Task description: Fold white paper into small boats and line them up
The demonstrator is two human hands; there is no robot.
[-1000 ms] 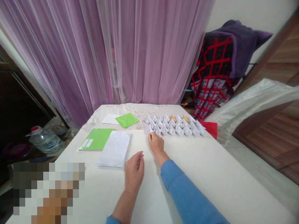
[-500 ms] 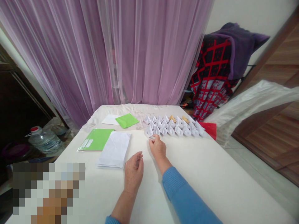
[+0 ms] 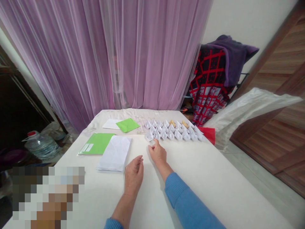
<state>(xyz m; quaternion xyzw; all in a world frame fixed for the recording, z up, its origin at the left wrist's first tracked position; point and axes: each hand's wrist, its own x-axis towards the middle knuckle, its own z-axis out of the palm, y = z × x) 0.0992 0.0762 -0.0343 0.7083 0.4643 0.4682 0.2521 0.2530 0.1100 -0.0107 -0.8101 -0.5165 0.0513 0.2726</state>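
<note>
Paper boats stood in rows on the tabletop. Just beside them, the right hand parted thumb and forefinger, contact unclear; the left hand, empty, curled loosely, fingers partly hidden.

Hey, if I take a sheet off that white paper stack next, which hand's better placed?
Probably the left hand: it is just beside the white paper stack, with nothing visible in its grip. The right hand is farther off, by the folded white pieces.
</note>
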